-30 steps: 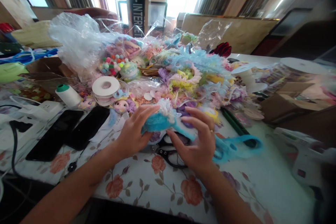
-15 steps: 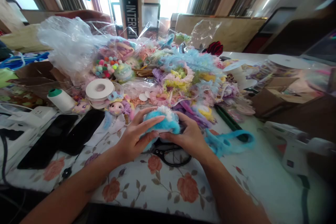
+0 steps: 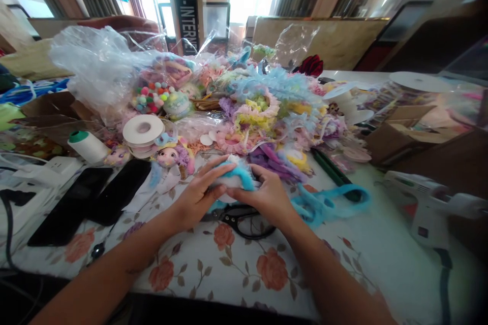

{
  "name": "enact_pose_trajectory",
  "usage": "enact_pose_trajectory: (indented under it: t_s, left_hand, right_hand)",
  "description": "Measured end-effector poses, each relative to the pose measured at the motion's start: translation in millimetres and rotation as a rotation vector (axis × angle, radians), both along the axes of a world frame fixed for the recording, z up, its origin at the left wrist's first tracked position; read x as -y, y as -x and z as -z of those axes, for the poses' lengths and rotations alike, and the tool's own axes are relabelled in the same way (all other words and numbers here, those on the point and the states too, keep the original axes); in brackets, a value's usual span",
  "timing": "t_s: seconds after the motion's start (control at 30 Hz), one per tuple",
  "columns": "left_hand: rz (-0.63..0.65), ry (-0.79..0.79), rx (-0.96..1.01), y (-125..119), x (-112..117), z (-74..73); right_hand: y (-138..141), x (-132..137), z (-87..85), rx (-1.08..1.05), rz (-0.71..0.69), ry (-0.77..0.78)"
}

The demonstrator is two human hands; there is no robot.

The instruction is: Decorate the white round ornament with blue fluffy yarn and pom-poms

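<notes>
Between both hands is a rounded white piece with a fluffy blue trim, held just above the table. My left hand grips it from the left, fingers over its top and thumb at the near side. My right hand closes round its right side, thumb at the front. Its underside is hidden. Below it lie black-handled scissors, their blades partly covered. A strip of blue fluffy material rests right of my right hand.
A heap of pastel frills fills the back. Two black phones, a ribbon spool and a thread cone stand left. At right are a glue gun, a cardboard box and a dark green tube.
The held piece has been turned between my fingers, so more white and less blue shows. Both hands have stayed near the same place. More of the scissors shows.
</notes>
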State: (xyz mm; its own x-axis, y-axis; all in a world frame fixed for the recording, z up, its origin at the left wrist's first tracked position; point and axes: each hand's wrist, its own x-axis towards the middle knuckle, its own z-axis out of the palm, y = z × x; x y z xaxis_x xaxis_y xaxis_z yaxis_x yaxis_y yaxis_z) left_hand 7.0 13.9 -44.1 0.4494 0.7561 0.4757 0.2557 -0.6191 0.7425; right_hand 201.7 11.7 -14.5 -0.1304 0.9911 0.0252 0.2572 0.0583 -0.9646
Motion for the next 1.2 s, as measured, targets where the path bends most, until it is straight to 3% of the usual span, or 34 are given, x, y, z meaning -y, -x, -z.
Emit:
enact_pose_trajectory:
  t_s: [0.1,0.2,0.33,0.5,0.67,0.87,1.07,1.2]
  left_hand:
    - [-0.05,0.092,0.1,-0.6,-0.9,-1.6]
    - [-0.182,0.128,0.146,-1.9,1.6,-3.7]
    - [-0.344,-0.002,0.155,-3.9,4.9,0.1]
    - [-0.332,-0.118,0.147,-5.0,3.2,3.9]
    - [-0.243,0.187,0.278,-1.2,-0.4,-9.0]
    - [-0.219,0.65,0.614,3.2,-7.2,-15.0]
    - [-0.088,0.862,0.619,-0.6,-4.1,-20.0]
    - [-0.011,0.907,0.52,-0.3,0.7,-22.5]
  right_hand:
    - [-1.1,-1.9,0.2,-0.058,-0.01,0.07]
    - [-0.5,-3.3,3.4,-0.196,0.023,0.146]
    - [1.9,-4.0,9.0,-0.397,0.089,0.229]
    - [3.9,-4.5,10.1,-0.437,0.087,0.247]
    - [4.7,-3.8,8.2,-0.429,0.079,0.284]
    - [2.2,-1.1,2.1,-0.287,-0.004,0.294]
    - [-2.0,-2.5,-0.5,-0.011,0.03,0.154]
    - [-1.4,0.7,-2.7,0.084,-0.054,0.103]
